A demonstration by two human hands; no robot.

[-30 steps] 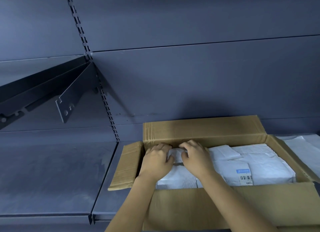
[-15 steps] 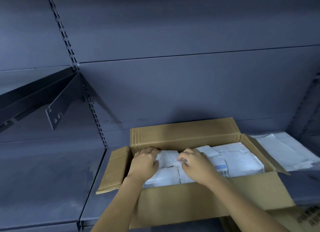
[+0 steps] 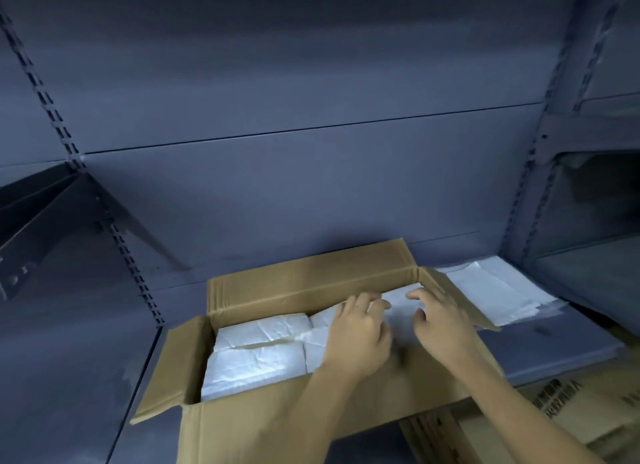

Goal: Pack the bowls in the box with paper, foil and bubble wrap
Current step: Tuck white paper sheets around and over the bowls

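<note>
On the dark grey metal shelf (image 3: 554,342) sits an open cardboard box (image 3: 311,411), its four flaps folded outward, the rear flap standing up against the shelf's back panel. The box is filled nearly to the top with white wrapped bundles (image 3: 256,353), creased and laid side by side; whether bowls are inside them I cannot tell, since only the white wrapping shows. Both of the person's bare arms reach over the near wall into the right half of the box. The left hand (image 3: 360,332) lies palm down on the wrapping with its fingers loosely spread and slightly curled, closed around nothing. The right hand (image 3: 440,321) is just beside it, also palm down, fingers apart and bent, resting on or just above the white packing; it is blurred, so contact is hard to judge. Between the two hands a strip of the white wrapping shows. To the right of the box, partly under its side flap, lies a flat stack of white sheets (image 3: 498,290) on the shelf. Below the shelf's front edge, at the lower right, another cardboard box (image 3: 588,404) with dark print shows. At far left a dark shelf bracket (image 3: 52,221) juts from the slotted upright.
</note>
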